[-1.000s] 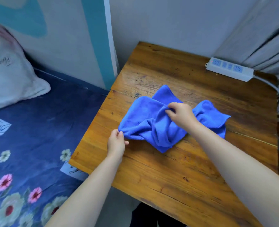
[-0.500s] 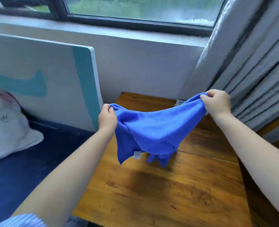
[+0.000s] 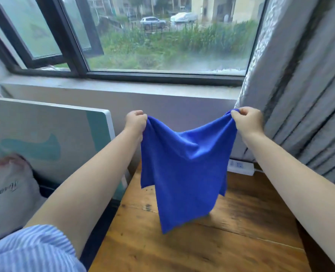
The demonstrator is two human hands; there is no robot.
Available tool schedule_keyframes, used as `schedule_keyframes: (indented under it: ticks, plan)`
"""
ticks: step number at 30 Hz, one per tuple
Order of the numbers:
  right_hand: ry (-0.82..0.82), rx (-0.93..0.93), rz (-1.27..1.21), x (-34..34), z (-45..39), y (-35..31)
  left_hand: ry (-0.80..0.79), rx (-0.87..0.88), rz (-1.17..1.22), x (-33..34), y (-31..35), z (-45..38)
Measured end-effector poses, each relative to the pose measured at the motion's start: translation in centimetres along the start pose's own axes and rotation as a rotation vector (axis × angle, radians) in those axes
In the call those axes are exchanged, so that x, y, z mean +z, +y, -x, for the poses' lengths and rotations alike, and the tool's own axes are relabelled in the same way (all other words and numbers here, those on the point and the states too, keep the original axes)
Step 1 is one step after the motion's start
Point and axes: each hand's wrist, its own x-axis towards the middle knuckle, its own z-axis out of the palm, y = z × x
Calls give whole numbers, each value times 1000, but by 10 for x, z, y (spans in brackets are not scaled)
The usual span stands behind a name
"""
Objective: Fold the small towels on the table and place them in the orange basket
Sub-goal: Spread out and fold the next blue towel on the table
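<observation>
Head view. A person holds 1 blue square microfibre towel in the air with 2 bare hands. The left hand has its fingers curled round the towel's upper left corner; the right hand pinches the upper right corner between curled fingers and thumb. Both hands are raised to about the same height, well apart, with the towel's top edge sagging in a shallow curve between them. The cloth hangs below the hands in loose vertical folds, its lowest corner pointing down and clear of the brown wooden table beneath.

Below and just left of the right hand, a white plastic power strip lies at the far edge of the table, partly hidden by the towel. Right of the right hand hangs a grey pleated curtain. Above and beyond both hands is a black-framed glass window showing greenery, a fence and parked cars. Left of the left hand stands a white flat board with teal markings; below it lies a pale grey pillow with script lettering. A blue-and-white striped sleeve covers the left upper arm at the near left corner. The orange basket does not appear in this view.
</observation>
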Motion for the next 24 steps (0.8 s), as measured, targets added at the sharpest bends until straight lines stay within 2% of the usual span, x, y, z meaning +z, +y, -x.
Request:
schedule_keyframes:
  ticks: [2, 6, 9, 14, 18, 22, 24]
  plan:
    - [35, -34, -100, 1, -8, -9, 43, 116, 27, 1, 12, -4]
    - [57, -17, -163, 4, 1, -6, 91, 276, -124, -8, 9, -5]
    - [33, 78, -93, 10, 26, 20, 3, 210, -267, -19, -21, -5]
    - [-24, 242, 196, 18, 96, 78, -221, 42, -721, -47, -97, 6]
    - [-238, 393, 484, 20, 170, 118, -462, -26, -1089, -80, -169, 26]
    - [-518, 565, 721, 27, 238, 155, -680, -118, -1312, -110, -235, 42]
    - [-598, 578, 822, 34, 268, 170, -765, -163, -1387, -124, -263, 50]
